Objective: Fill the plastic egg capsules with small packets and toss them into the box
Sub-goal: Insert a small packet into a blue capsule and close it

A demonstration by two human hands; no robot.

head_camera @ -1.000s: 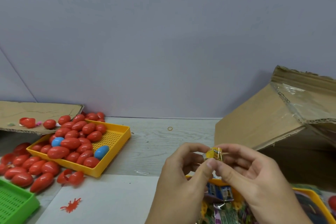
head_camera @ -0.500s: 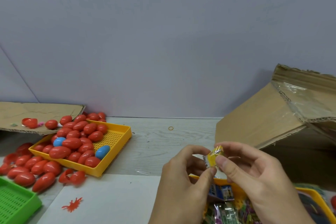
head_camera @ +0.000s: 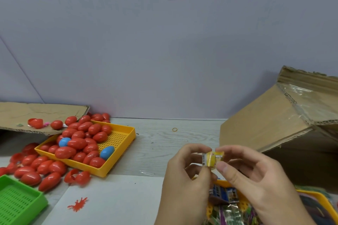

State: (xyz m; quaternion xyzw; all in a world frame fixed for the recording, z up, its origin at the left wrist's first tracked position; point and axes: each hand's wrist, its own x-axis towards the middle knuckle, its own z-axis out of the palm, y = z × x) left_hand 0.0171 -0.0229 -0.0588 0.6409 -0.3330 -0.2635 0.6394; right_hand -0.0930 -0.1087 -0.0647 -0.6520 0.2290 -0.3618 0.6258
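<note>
We hold a small yellow packet (head_camera: 213,159) between both hands above the table (head_camera: 164,144): our left hand (head_camera: 184,179) pinches its left end and our right hand (head_camera: 256,179) pinches its right end with thumb and forefinger. Below them a yellow tray (head_camera: 318,199) holds more packets (head_camera: 226,193). The cardboard box (head_camera: 270,118) stands just to the right. At the left, red egg capsules (head_camera: 76,142) and two blue ones (head_camera: 107,152) fill another yellow tray (head_camera: 126,135), with more spilled beside a green tray (head_camera: 18,204).
</note>
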